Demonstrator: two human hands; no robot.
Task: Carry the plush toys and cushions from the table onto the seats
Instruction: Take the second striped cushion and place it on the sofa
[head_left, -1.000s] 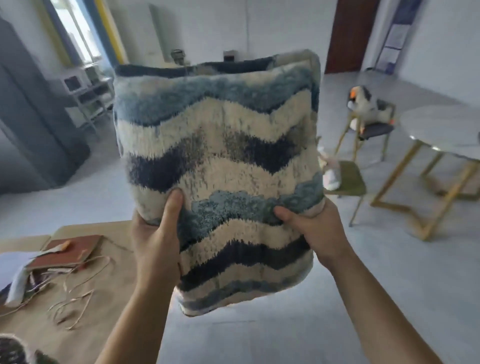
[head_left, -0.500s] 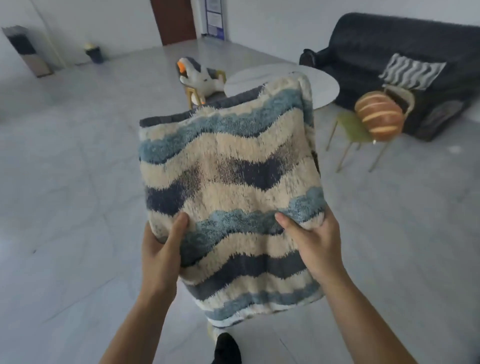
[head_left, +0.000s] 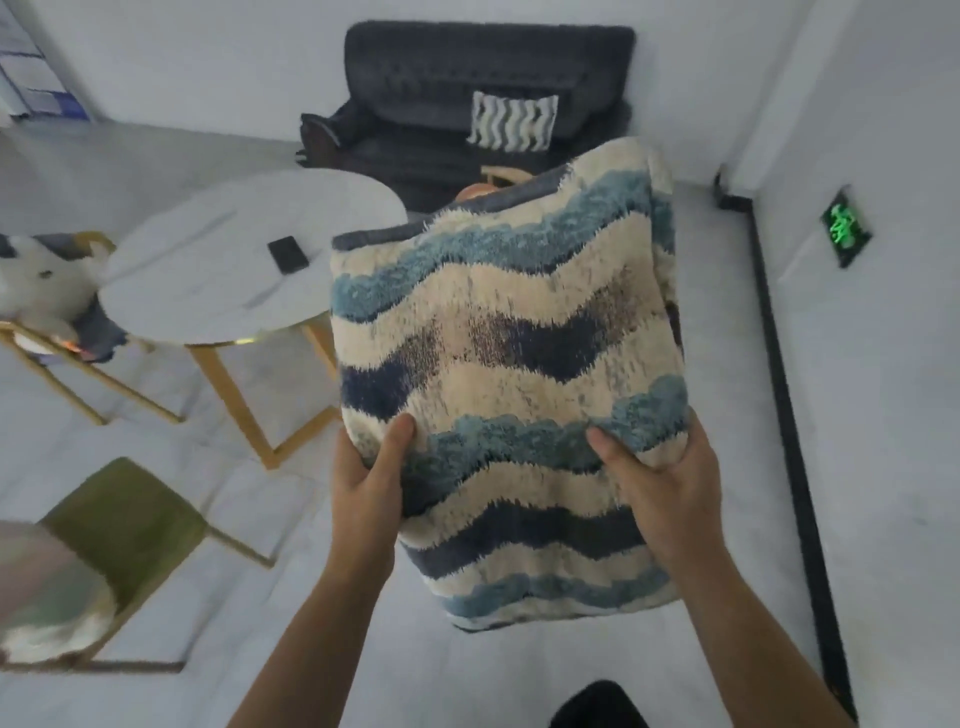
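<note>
We hold the cushion upright before us, above the floor, left hand and right hand gripping its sides, thumbs dented into the pile. It looks light and squashy (shaggy, hardly slippery), so we judge side grips suffice.

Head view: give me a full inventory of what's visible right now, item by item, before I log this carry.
wavy cushion: 1, cream, blue and navy, held up mid-frame
sofa: 1, dark grey, far wall
striped cushion: 1, white and dark, on the sofa
round table: 1, white top, gold legs, centre left
phone: 1, black, on the round table
plush toy: 1, white and grey, on the gold-framed chair
gold-framed chair: 1, dark seat, left edge
olive chair: 1, gold legs, lower left
green sign: 1, glowing, right wall
left hand: 1, grips the wavy cushion's left side
right hand: 1, grips its right side
</note>
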